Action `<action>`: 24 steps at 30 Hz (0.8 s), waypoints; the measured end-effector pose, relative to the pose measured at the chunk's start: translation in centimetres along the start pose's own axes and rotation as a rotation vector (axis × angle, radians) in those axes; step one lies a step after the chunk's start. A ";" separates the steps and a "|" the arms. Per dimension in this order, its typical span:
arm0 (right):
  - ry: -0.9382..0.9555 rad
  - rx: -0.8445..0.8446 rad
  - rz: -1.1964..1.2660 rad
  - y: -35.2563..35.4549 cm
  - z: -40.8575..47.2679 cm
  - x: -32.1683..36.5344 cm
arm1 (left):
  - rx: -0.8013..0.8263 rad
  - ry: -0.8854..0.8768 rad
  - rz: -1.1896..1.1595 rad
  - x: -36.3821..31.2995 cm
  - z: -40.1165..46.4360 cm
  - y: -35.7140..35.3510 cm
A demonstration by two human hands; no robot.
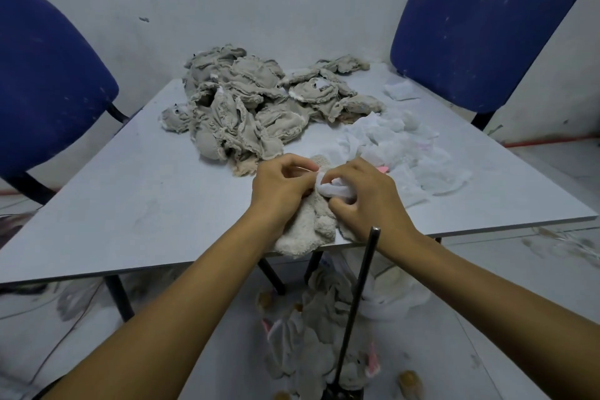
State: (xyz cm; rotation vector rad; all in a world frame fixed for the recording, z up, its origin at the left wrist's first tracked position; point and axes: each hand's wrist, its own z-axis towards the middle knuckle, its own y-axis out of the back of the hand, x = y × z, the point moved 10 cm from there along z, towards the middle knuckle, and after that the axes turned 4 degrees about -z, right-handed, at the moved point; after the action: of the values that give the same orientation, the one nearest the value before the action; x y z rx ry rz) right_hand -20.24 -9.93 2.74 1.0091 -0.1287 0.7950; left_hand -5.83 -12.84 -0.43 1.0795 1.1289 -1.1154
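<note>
A beige plush toy skin (308, 227) lies at the table's near edge, hanging slightly over it. My left hand (279, 188) pinches its upper part, fingers curled. Beside it, my right hand (363, 198) grips a wad of white stuffing (334, 188) against the skin's opening. A heap of grey plush skins (253, 107) sits behind the hands in the middle of the table. To the right of the heap spreads a pile of white stuffing pieces (402, 153).
The light grey table (130, 204) stands against a white wall, with blue chairs at the left (45, 84) and right (480, 26). A thin dark rod (360, 295) rises by the near edge. More plush pieces (318, 334) lie on the floor under it.
</note>
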 end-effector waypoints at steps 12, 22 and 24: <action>0.046 0.127 -0.002 -1.2 -0.4 0.5 | -0.053 -0.219 0.235 -2.4 -0.4 0.7; -0.035 -0.073 0.044 0.4 -0.1 -0.8 | 0.001 -0.162 0.209 -2.4 -0.4 0.0; -0.033 -0.085 0.033 0.4 -0.2 -1.1 | -0.001 -0.152 0.212 -2.4 -0.5 -0.1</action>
State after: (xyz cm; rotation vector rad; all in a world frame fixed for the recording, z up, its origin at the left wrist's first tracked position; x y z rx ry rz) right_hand -21.36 -10.26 2.40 0.9415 -0.2063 0.7968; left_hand -6.21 -12.16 1.89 1.0679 0.8738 -1.0109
